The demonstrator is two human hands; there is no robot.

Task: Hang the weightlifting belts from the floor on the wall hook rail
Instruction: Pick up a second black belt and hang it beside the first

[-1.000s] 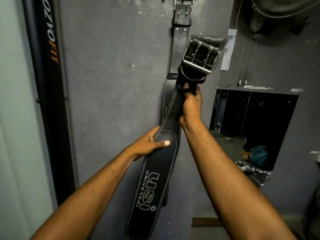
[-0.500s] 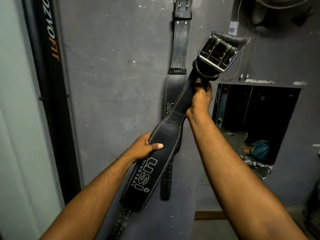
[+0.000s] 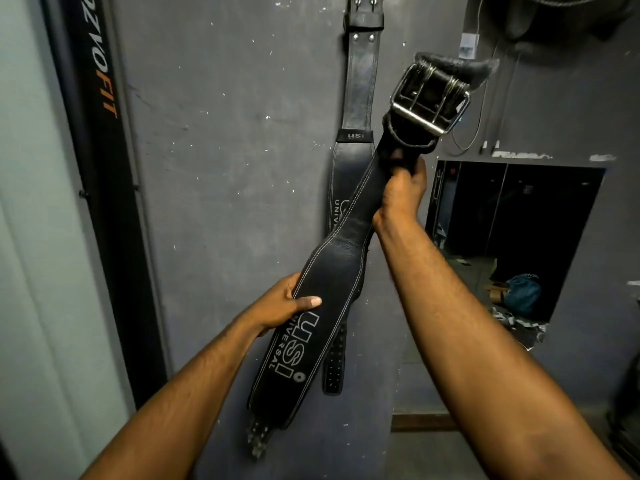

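I hold a black leather weightlifting belt (image 3: 332, 271) slanted in front of the grey wall, its white USI Universal print facing me. My right hand (image 3: 401, 192) grips the narrow strap just under the steel double-prong buckle (image 3: 431, 98), which points up and right. My left hand (image 3: 284, 306) clasps the wide padded part from the left, thumb on top. Behind it a second black belt (image 3: 360, 84) hangs straight down the wall, its top running out of the frame. The hook rail is out of view.
A black upright banner with orange lettering (image 3: 93, 140) stands at the left against a pale wall. A dark recessed opening (image 3: 519, 237) at the right holds a blue bag (image 3: 523, 292) and clutter. Cables (image 3: 479, 98) hang down the wall at upper right.
The held belt has tilted from nearly upright to a slant, buckle end swinging right and tail end left. The view has dropped, so the rail and the hung belt's buckle left the frame.
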